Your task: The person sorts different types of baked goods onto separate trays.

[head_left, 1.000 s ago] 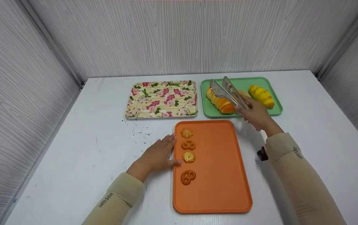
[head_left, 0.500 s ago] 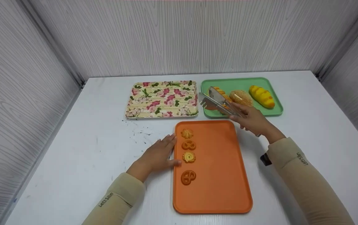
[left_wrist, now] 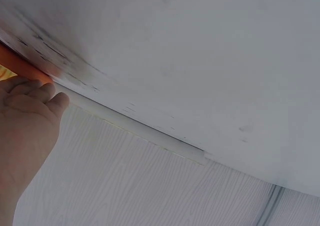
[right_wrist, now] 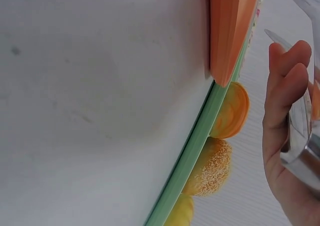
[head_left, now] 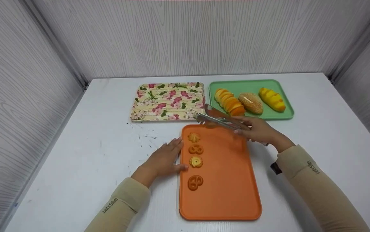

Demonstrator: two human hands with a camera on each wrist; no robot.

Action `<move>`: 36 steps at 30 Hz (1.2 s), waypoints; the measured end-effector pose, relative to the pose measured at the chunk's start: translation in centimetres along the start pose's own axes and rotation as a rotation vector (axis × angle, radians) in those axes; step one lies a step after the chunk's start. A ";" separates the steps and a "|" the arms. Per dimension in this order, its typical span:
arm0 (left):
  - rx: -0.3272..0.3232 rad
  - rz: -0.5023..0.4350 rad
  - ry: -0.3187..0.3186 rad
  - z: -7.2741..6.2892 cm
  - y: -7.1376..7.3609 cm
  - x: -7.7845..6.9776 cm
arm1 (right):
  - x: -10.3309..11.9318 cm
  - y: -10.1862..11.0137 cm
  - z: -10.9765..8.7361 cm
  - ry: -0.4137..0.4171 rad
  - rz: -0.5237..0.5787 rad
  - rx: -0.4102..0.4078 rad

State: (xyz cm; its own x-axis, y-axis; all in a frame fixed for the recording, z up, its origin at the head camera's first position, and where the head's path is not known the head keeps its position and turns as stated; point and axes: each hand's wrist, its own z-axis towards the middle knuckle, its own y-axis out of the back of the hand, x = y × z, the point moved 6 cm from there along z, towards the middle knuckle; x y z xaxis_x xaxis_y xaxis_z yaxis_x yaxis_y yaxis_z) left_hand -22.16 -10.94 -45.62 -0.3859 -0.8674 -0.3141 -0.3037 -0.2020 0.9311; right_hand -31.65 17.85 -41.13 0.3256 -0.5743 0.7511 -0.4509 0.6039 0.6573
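Observation:
My right hand (head_left: pixel 261 131) grips a pair of metal tongs (head_left: pixel 221 122) over the far end of the orange tray (head_left: pixel 226 187). The tongs' arms stand apart, pointing left, and I see nothing between them. In the right wrist view, curled fingers (right_wrist: pixel 287 83) wrap the tongs' metal body (right_wrist: pixel 302 161). My left hand (head_left: pixel 160 162) rests with extended fingers along the tray's left edge, its thumb over the rim. Down that side lie a shell-shaped cookie (head_left: pixel 194 137), a pretzel cookie (head_left: pixel 195 149), a swirl cookie (head_left: pixel 195 161) and another pretzel cookie (head_left: pixel 195 182).
Behind, a green tray (head_left: pixel 246 84) holds a ridged orange-yellow bread (head_left: pixel 230 101), a seeded bun (head_left: pixel 251 103) and a yellow bread (head_left: pixel 272 99). A floral tray (head_left: pixel 168 102) lies to its left. Panelled walls (head_left: pixel 185 38) enclose the white table (head_left: pixel 85 138).
My right hand has brought the tongs from above the green tray toward me and left, over the orange tray's far end. The left hand stays where it was.

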 end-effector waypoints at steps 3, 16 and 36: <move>-0.001 0.007 0.000 0.0 0.0 0.0 | 0.4 -0.5 0.0 0.026 -0.025 0.043; -0.020 -0.002 -0.023 -0.1 0.2 -0.1 | 1.2 -1.6 0.4 0.100 -0.096 0.126; -0.003 -0.005 -0.007 0.0 -0.1 0.0 | 2.0 -2.5 1.4 0.185 -0.190 0.147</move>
State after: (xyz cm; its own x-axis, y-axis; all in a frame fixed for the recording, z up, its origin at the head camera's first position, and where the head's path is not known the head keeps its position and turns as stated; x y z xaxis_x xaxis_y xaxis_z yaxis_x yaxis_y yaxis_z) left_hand -22.16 -10.96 -45.72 -0.3902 -0.8634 -0.3199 -0.3030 -0.2077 0.9301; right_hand -31.08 14.43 -41.37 0.5559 -0.5507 0.6227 -0.4782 0.4009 0.7814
